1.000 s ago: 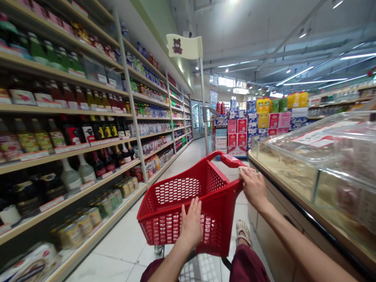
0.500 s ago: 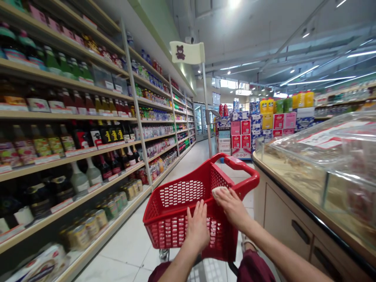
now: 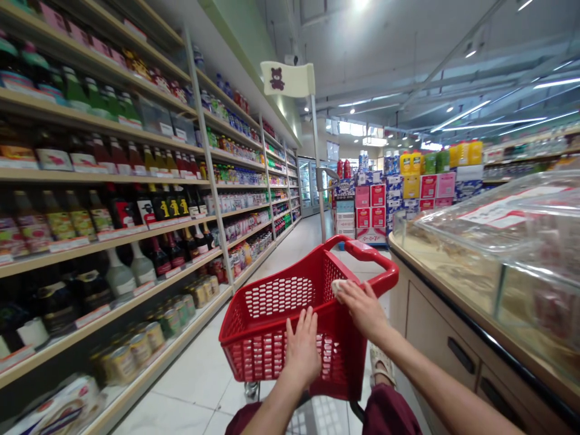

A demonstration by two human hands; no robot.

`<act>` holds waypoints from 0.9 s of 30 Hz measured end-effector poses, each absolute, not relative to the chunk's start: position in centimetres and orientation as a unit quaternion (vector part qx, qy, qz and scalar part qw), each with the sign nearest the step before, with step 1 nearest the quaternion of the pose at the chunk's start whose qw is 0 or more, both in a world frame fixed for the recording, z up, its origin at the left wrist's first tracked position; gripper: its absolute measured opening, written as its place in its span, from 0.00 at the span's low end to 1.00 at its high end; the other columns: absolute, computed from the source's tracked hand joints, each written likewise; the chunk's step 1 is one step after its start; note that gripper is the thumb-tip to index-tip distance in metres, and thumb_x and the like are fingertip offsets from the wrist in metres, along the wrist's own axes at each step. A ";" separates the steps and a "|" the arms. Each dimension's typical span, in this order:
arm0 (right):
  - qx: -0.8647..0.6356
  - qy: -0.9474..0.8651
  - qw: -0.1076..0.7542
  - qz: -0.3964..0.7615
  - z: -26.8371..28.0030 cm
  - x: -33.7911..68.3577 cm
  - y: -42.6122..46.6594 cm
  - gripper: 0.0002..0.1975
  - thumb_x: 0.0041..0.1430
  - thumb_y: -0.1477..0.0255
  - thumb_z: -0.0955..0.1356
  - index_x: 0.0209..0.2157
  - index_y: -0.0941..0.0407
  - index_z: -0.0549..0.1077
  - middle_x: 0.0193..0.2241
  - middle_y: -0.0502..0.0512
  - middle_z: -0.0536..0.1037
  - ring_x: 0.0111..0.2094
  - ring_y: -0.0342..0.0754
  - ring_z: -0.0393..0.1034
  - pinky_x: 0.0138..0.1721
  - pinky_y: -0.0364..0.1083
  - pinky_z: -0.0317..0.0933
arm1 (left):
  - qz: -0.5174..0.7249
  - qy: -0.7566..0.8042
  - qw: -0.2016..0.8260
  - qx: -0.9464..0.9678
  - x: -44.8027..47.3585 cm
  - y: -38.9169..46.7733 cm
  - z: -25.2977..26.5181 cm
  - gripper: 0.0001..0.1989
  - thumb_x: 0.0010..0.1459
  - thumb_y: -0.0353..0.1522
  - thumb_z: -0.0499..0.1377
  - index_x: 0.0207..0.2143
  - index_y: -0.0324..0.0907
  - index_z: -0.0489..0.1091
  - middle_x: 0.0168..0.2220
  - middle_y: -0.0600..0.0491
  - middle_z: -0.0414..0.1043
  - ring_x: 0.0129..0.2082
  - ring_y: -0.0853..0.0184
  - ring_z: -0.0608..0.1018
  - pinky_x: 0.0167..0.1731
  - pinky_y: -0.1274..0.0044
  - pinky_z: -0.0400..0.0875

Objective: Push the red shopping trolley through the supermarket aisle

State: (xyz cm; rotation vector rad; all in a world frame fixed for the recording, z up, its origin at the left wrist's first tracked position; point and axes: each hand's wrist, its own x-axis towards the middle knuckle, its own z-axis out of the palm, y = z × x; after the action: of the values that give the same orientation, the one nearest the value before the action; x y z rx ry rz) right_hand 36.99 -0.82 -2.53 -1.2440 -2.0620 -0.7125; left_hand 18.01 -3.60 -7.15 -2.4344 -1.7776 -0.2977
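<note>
A small red shopping cart [image 3: 267,329] with perforated basket walls stands right before me. Against its near side wall, just under the rim, my left hand [image 3: 302,347] lies flat with fingers stretched out and nothing in it. My right hand [image 3: 366,313] presses a white cloth [image 3: 336,286] to the basket's top edge, close to where the handle [image 3: 385,278] joins. Most of the cloth is hidden beneath the fingers. A pole rises from the cart's far side and carries a cream flag [image 3: 290,80] with a brown bear on it.
Shelves of bottles and cans [image 3: 136,229] line the left side. On the right, a wooden counter [image 3: 435,326] with clear covers stands close to the cart. Stacked drink boxes [image 3: 371,208] are farther ahead. My shoe [image 3: 381,365] shows on the tiled floor below the cart.
My right hand and the cloth have shifted slightly up and right, toward the handle. The left hand stays flat on the basket side. More of my shoe shows.
</note>
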 end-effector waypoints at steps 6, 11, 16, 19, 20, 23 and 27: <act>-0.523 -0.727 0.342 -0.284 -2.4 37.9 -0.3 0.21 0.49 0.83 0.58 0.43 0.55 0.70 0.49 0.55 0.68 0.51 0.52 0.59 0.52 0.54 0.44 | -0.114 -0.588 0.051 -0.799 18.3 -3.6 -7.3 0.40 0.40 0.28 0.47 0.59 0.38 0.39 0.62 0.52 0.33 0.61 0.61 0.40 0.56 0.57 0.37; -0.453 -0.795 0.325 -0.239 -3.4 34.9 -1.0 0.20 0.51 0.82 0.59 0.44 0.51 0.69 0.48 0.52 0.69 0.50 0.48 0.60 0.54 0.52 0.42 | -0.111 -0.581 0.054 -0.804 18.1 -3.3 -7.3 0.38 0.41 0.28 0.46 0.59 0.38 0.40 0.62 0.53 0.35 0.61 0.62 0.41 0.56 0.57 0.36; -0.519 -0.771 0.315 -0.193 -1.9 34.0 -0.6 0.17 0.57 0.73 0.58 0.48 0.55 0.66 0.50 0.60 0.67 0.50 0.52 0.60 0.52 0.57 0.44 | -0.170 -0.587 0.016 -0.792 18.4 -3.5 -6.2 0.36 0.44 0.26 0.45 0.58 0.38 0.42 0.61 0.52 0.40 0.61 0.64 0.45 0.57 0.59 0.36; -0.504 -0.802 0.298 -0.118 -2.0 32.1 -0.6 0.24 0.59 0.63 0.55 0.55 0.57 0.56 0.52 0.61 0.64 0.53 0.53 0.57 0.52 0.58 0.45 | -0.266 -0.571 -0.012 -0.777 19.3 -3.1 -4.9 0.31 0.50 0.27 0.43 0.58 0.38 0.42 0.62 0.51 0.40 0.61 0.67 0.45 0.58 0.62 0.37; -0.504 -0.805 0.300 -0.089 -2.2 31.5 -0.5 0.25 0.60 0.62 0.53 0.57 0.57 0.52 0.53 0.61 0.63 0.53 0.53 0.57 0.52 0.58 0.46 | -0.286 -0.560 -0.021 -0.778 19.7 -2.8 -4.5 0.30 0.52 0.28 0.42 0.59 0.39 0.40 0.62 0.51 0.39 0.61 0.67 0.44 0.58 0.62 0.38; -0.502 -0.797 0.335 -0.032 -2.6 30.8 0.0 0.26 0.62 0.63 0.49 0.59 0.58 0.47 0.53 0.61 0.63 0.52 0.50 0.59 0.50 0.54 0.52 | -0.290 -0.544 -0.060 -0.785 21.0 -1.1 -3.7 0.28 0.56 0.32 0.41 0.59 0.42 0.40 0.61 0.50 0.42 0.60 0.64 0.47 0.57 0.60 0.40; -0.498 -0.778 0.373 -0.084 -2.7 32.3 1.3 0.25 0.61 0.64 0.51 0.57 0.59 0.52 0.53 0.61 0.63 0.52 0.50 0.58 0.48 0.51 0.54 | -0.297 -0.551 -0.050 -0.778 22.1 0.7 -4.3 0.22 0.56 0.30 0.43 0.54 0.49 0.52 0.54 0.54 0.61 0.53 0.67 0.62 0.57 0.58 0.38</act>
State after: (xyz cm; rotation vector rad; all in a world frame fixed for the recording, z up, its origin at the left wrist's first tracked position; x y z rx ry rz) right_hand 32.32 1.28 -2.72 -1.2767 -1.9949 -0.2147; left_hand 22.08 0.74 -4.26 -2.5256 -1.7891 -0.9642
